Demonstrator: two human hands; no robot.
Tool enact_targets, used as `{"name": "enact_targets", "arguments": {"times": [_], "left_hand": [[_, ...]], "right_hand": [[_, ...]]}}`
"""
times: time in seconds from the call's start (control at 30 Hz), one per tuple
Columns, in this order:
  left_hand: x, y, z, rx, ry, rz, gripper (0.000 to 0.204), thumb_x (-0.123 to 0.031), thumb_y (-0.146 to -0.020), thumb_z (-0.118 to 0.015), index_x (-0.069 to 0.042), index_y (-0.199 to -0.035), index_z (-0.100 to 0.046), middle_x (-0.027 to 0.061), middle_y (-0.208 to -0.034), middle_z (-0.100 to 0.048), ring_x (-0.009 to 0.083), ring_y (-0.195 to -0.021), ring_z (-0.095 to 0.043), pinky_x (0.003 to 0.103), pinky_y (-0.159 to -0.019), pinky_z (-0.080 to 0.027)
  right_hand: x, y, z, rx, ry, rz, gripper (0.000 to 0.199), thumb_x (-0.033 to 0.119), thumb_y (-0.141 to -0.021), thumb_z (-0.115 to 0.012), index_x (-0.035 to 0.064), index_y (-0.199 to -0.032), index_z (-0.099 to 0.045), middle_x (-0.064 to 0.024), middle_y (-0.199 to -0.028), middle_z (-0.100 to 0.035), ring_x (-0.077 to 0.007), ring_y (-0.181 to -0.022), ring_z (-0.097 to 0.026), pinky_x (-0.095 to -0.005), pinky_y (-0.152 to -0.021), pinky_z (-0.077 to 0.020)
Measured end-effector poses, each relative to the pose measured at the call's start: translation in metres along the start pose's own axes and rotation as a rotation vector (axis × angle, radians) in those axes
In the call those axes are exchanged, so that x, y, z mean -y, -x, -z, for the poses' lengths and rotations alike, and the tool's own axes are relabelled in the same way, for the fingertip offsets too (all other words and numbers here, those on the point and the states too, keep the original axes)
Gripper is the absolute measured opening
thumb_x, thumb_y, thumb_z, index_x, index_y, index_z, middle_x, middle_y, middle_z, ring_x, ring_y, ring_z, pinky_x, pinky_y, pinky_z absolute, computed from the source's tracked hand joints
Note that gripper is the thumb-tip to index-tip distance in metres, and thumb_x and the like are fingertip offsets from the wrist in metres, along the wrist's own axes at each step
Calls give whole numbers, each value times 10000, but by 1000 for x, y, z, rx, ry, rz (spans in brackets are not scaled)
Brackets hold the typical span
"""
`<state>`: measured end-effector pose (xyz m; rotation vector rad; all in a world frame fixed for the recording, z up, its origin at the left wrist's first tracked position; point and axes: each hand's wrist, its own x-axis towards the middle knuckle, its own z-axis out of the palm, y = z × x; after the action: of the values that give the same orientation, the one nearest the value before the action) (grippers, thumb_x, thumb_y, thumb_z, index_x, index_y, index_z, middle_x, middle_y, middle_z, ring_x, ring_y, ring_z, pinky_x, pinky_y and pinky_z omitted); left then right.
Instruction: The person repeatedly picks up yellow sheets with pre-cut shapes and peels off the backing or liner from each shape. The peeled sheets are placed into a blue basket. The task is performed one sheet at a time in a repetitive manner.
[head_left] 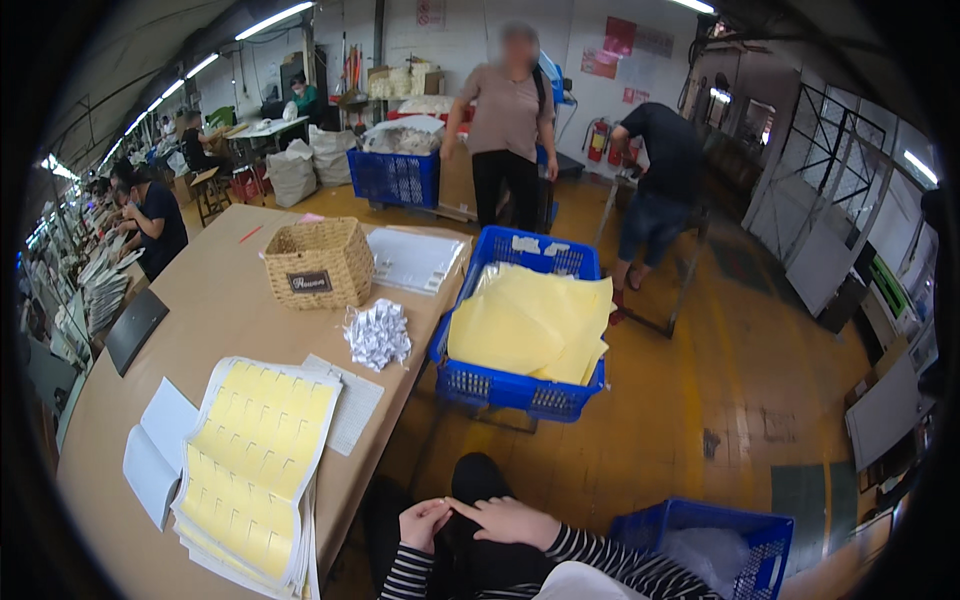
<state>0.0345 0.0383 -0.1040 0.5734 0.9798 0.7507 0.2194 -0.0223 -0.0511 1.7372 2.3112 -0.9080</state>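
Over my lap, my left hand (425, 523) is closed in a pinch at the tip of my right index finger. What lies between the pinching fingers, if anything, is too small to make out. My right hand (510, 522) has its index finger stretched out toward the left hand, its fingers apart, with nothing visible held. Left of my hands, a stack of printed yellow sheets (250, 450) with white borders rests on the brown-covered table (390, 420). A tangled pile of white paper strips or tags (378, 335) sits farther back, near the table's right edge.
A woven basket (318, 265), clear-wrapped white sheets (405, 262) and an open notebook (160, 450) lie on the table. Beyond my knees stands a blue crate (518, 398) holding yellow sheets (530, 320). Another blue crate (770, 560) is at lower right. Two people stand ahead.
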Motion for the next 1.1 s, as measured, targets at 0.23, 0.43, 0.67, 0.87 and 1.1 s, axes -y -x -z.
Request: {"name": "enact_targets", "arguments": {"times": [0.23, 0.43, 0.67, 0.87, 1.1], "left_hand": [[19, 1, 51, 113, 56, -1, 76, 36, -857, -608, -7, -907, -644, 73, -867, -670, 149, -782, -671, 254, -755, -563], [30, 9, 93, -51, 164, 88, 87, -24, -891, -604, -63, -961, -638, 48, -845, -665, 150, -747, -665, 297, -772, -562], [37, 16, 68, -71, 123, 88, 179, -60, -865, -659, -99, -1039, -650, 14, -920, -681, 129, -827, -667, 255, -773, -521], [34, 4, 35, 33, 86, 194, 239, -105, -906, -649, -60, -1140, -650, 53, -1009, -697, 156, -934, -669, 269, -852, -511], [33, -2, -2, 206, 74, 206, 181, -72, -911, -634, -7, -1077, -662, 89, -986, -702, 160, -898, -685, 242, -808, -545]], "right_hand": [[-146, -19, 125, 297, -186, 40, 661, 341, -906, -615, 102, -1436, -298, -186, -1313, -514, -279, -1164, -534, -375, -990, -410], [-251, 68, 345, -998, -97, -958, 833, 367, -840, -607, 90, -1502, -184, -257, -1173, -625, -377, -1061, -633, -460, -909, -495], [-152, 45, 317, -1281, -235, -94, 141, 161, -848, -621, 40, -922, -618, -161, -879, -639, -311, -807, -608, -366, -730, -491], [-9, -6, 44, -205, -171, 178, 394, 304, -927, -591, 196, -1306, -583, -42, -1085, -627, -232, -979, -631, -336, -826, -509], [-4, 19, -18, -715, -516, 89, 168, 199, -886, -620, 101, -973, -724, -55, -894, -669, -254, -805, -655, -343, -708, -520]]}}
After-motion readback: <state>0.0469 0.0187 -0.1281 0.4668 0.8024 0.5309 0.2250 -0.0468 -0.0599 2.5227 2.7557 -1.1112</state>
